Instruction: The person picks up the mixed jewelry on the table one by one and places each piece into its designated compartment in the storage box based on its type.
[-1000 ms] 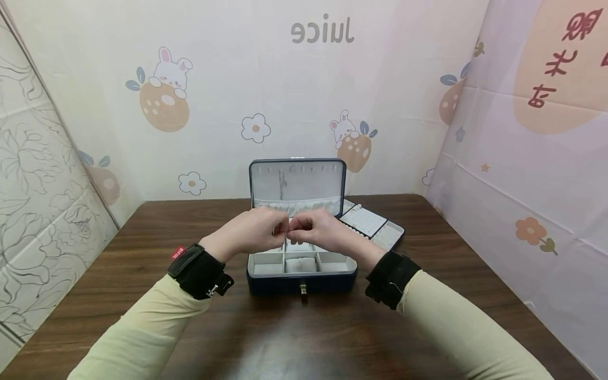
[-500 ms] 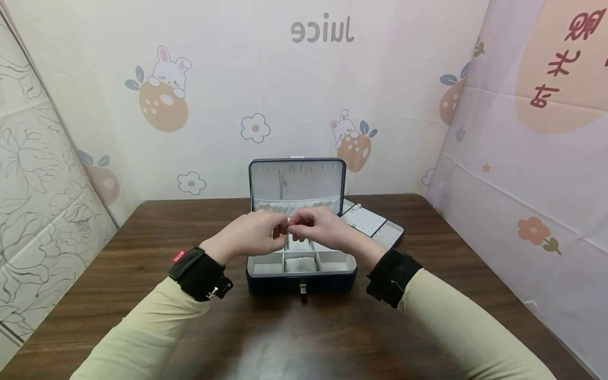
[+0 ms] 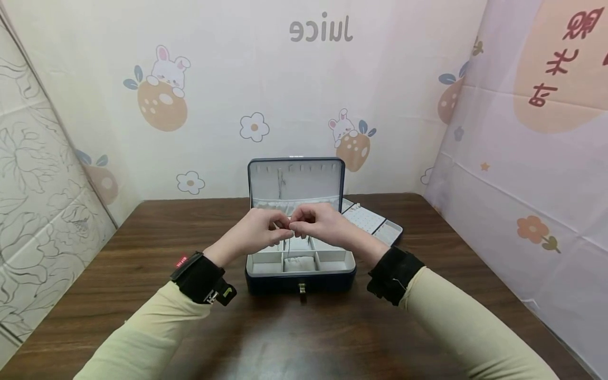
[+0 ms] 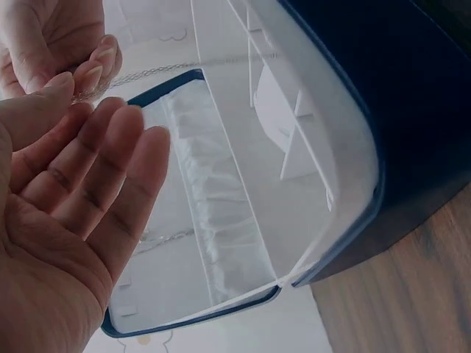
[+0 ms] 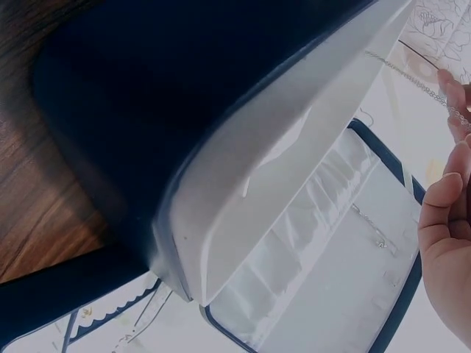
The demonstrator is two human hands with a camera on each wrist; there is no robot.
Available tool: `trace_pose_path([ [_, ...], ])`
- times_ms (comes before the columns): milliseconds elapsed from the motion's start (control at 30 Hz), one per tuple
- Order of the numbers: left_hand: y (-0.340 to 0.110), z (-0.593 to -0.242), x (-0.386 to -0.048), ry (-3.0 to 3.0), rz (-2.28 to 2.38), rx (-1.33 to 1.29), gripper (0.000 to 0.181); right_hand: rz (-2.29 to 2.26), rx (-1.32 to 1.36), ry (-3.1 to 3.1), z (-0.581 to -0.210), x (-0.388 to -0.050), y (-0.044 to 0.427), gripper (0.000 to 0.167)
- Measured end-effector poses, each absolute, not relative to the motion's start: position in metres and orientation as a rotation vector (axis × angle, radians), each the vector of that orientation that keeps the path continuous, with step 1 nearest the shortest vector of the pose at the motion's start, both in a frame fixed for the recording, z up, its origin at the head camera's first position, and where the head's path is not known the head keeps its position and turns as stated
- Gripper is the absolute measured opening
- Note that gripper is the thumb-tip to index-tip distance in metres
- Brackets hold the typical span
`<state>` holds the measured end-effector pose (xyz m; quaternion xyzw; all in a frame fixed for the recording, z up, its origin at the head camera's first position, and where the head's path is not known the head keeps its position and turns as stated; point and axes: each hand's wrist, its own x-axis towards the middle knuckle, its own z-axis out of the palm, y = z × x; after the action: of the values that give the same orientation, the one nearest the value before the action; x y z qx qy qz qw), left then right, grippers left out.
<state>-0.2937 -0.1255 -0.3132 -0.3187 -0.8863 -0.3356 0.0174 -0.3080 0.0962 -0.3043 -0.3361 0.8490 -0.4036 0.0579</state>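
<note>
The left hand (image 3: 254, 230) and right hand (image 3: 324, 224) — close together — pinch a silver chain (image 4: 163, 70) above the open blue box (image 3: 276, 284).

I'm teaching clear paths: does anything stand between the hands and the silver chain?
Nothing visible: the chain runs right up to where the left hand and right hand meet, hanging over the open box.

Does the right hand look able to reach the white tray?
Probably yes: the white tray lies right of the open lid, its outer end uncovered, though the right hand is busy with a silver chain.
</note>
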Motion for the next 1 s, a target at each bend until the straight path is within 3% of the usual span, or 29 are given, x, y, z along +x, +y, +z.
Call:
trace_pose_path([
  [367, -0.122, -0.317, -0.291, -2.664, -1.048, -0.976, 0.005, -1.300, -1.053, 2.547, -0.302, -0.308, 0.097, 0.011],
  [1000, -0.131, -0.324, -0.292, -2.654, -1.117, -0.935, 0.009, -1.403, -1.007, 2.554, -0.291, -0.307, 0.098, 0.014],
])
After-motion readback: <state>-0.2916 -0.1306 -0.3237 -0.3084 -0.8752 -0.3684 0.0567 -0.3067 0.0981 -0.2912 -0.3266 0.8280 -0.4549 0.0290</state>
